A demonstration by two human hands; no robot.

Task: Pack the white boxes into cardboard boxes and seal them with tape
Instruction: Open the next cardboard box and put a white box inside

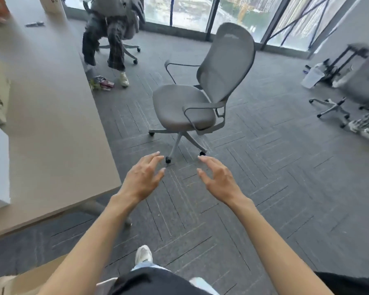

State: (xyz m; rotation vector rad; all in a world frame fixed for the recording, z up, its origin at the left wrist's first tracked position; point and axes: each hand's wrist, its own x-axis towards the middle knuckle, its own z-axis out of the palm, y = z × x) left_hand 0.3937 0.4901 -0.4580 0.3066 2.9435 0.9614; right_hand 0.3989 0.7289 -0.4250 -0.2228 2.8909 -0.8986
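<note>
A single wide-angle camera, worn on the head, looks forward and down over the left hand and right hand toward a grey office chair ahead, table at left.

Both arms reach forward, left hand and right hand empty, fingers loosely spread.

Bare forearms run to my left hand and right hand; below, I wear a black top, light blue jeans and an off-white sneaker.
</note>
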